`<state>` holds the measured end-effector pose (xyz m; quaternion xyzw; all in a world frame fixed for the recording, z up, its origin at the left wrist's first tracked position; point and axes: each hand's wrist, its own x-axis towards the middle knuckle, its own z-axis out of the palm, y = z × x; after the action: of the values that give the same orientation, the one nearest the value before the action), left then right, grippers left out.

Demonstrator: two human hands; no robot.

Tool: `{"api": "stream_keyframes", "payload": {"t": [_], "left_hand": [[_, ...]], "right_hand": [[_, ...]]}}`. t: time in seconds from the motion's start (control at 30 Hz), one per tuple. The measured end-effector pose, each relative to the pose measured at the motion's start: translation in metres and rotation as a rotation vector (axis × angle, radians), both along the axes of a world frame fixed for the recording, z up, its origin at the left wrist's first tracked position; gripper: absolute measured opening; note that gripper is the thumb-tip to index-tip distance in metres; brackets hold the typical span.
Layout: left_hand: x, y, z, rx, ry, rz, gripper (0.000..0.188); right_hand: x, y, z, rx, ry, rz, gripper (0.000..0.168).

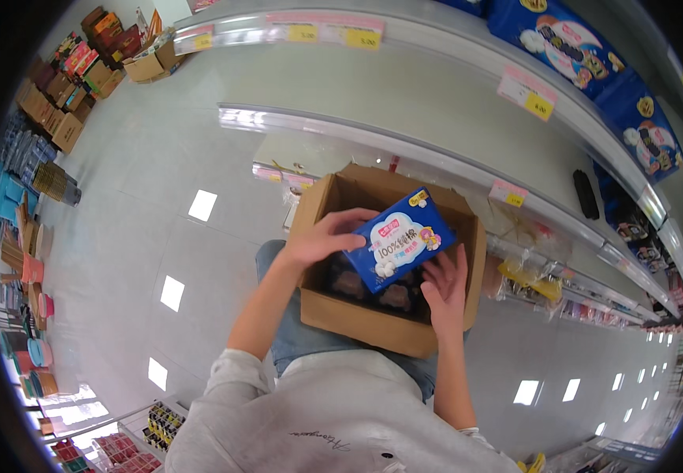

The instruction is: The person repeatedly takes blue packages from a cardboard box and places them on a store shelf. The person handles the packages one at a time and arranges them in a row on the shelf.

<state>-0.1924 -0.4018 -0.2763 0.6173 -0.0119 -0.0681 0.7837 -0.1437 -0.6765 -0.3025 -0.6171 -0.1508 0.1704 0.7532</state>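
An open cardboard box (371, 331) rests on the person's lap, with dark packs (394, 295) lying in its bottom. Above its opening is a blue pack (403, 239) of cotton goods, tilted, its printed face up. My left hand (335, 236) grips the pack's left edge, thumb on top and fingers behind. My right hand (448, 284) is just off the pack's lower right edge, over the box's right side, fingers apart and slightly curled. Whether its fingertips touch the pack's underside is hard to tell.
Metal shelves (436, 142) with price tags curve across the front and right. Similar blue packs (583, 53) stand on the upper right shelf, and a black object (585, 194) lies lower. Cartons (69, 133) and stacked baskets line the far left; a goods rack (140, 425) is at lower left.
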Motion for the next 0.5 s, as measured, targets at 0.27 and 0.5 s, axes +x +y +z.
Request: {"api": "stream_keyframes", "payload": {"t": [0.27,0.5], "left_hand": [[-0.033,-0.033,0.073,0.844,-0.408,0.554,0.096],[-0.035,0.035,0.154,0.661,-0.551,0.858,0.108]], "right_hand": [[0.010,0.082,0.068,0.041,-0.250,-0.107,0.076],[0.037,0.152,0.177,0.142,-0.698,0.244,0.060]]}}
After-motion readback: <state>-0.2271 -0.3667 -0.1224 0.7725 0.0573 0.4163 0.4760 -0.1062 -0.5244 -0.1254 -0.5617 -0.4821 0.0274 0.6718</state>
